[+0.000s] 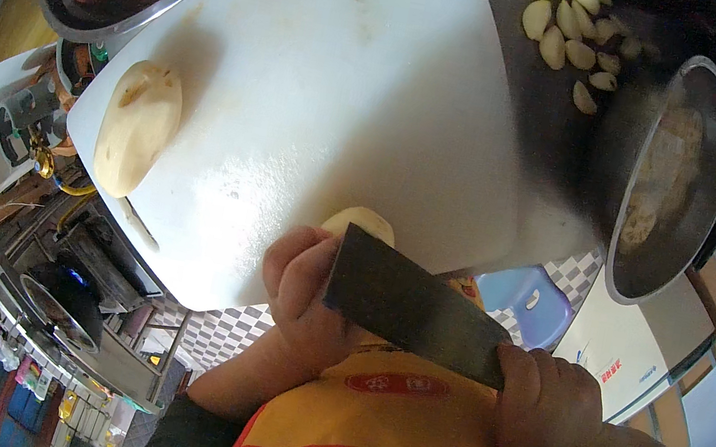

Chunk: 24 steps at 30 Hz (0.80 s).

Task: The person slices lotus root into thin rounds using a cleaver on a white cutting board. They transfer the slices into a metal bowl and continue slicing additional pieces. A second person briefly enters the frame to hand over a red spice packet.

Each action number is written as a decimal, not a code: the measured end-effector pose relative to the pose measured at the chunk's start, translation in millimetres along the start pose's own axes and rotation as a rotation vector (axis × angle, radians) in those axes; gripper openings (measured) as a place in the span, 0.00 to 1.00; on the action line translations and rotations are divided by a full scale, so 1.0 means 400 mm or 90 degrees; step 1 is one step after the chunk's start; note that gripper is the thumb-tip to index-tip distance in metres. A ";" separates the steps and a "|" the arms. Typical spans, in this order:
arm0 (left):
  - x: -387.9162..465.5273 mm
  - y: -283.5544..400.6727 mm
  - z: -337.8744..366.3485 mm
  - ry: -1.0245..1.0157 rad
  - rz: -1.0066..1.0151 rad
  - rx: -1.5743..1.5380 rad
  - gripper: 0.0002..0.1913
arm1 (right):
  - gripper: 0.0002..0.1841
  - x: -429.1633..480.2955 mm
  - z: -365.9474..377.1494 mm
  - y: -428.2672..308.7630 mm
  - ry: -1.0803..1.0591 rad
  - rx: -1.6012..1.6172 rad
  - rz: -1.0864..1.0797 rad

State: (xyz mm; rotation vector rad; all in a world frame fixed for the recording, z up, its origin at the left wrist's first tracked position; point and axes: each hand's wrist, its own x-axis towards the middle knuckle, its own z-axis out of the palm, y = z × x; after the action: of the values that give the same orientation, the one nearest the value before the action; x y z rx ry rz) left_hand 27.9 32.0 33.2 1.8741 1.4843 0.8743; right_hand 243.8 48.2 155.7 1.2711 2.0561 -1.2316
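Note:
My right hand (555, 406) grips the handle end of a cleaver (415, 308), whose broad dark blade slants up to the left. The blade's far end overlaps the fingers of my left hand (311, 294) and part of a peeled potato (362, 221) at the near edge of the white cutting board (323, 90). Curled fingers of my left hand rest against that potato; the blade hides most of the contact. A whole peeled potato (138, 130) with brown spots lies at the board's left side. Whether the cutting edge touches the potato cannot be seen.
Peeled garlic cloves (568, 21) lie beyond the board's right edge. A metal bowl (638, 171) with pale contents stands at right, a steel basin (151, 18) at upper left. A wok (67, 303) sits by a blue flame at lower left. Below right is a blue plastic stool (522, 301).

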 end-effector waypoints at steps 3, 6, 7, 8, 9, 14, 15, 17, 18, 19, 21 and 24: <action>-0.001 0.006 -0.007 -0.029 -0.035 -0.001 0.12 | 0.14 0.032 -0.006 -0.003 -0.098 0.035 0.045; -0.001 0.005 -0.026 -0.099 0.022 0.118 0.10 | 0.12 0.089 -0.011 0.010 -0.174 0.110 0.047; -0.002 0.002 -0.026 -0.100 0.047 0.127 0.10 | 0.12 0.109 -0.006 0.012 -0.164 0.109 0.057; -0.004 -0.001 -0.026 -0.105 0.059 0.139 0.10 | 0.12 0.132 0.006 0.012 -0.152 0.109 0.068; -0.006 -0.003 -0.024 -0.090 0.067 0.136 0.10 | 0.12 0.151 0.017 0.012 -0.139 0.109 0.080; -0.020 -0.012 -0.004 -0.036 0.041 0.134 0.10 | 0.16 0.141 0.030 0.015 -0.055 0.132 0.037; -0.020 -0.013 -0.002 -0.040 0.050 0.128 0.10 | 0.17 0.123 0.021 0.016 -0.092 0.130 0.061; -0.018 -0.011 -0.003 -0.031 0.070 0.085 0.10 | 0.19 0.054 -0.010 0.001 -0.157 0.107 0.065; -0.017 -0.008 -0.005 -0.052 0.027 0.104 0.11 | 0.20 0.027 -0.021 -0.009 -0.175 0.091 0.057; -0.014 -0.007 -0.003 -0.020 0.032 0.080 0.12 | 0.20 0.010 -0.023 -0.013 -0.177 0.083 0.068; -0.009 -0.003 -0.002 0.011 0.026 0.047 0.13 | 0.20 -0.016 -0.021 -0.016 -0.144 0.064 0.065; -0.004 0.000 0.005 0.013 0.005 0.029 0.13 | 0.20 -0.026 0.000 -0.008 -0.022 0.029 0.022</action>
State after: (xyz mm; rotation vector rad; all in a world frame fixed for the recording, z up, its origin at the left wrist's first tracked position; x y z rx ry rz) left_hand 29.1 30.3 31.8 1.9113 1.5217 0.8718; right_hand 246.3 42.6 164.7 1.2910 1.9849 -1.2831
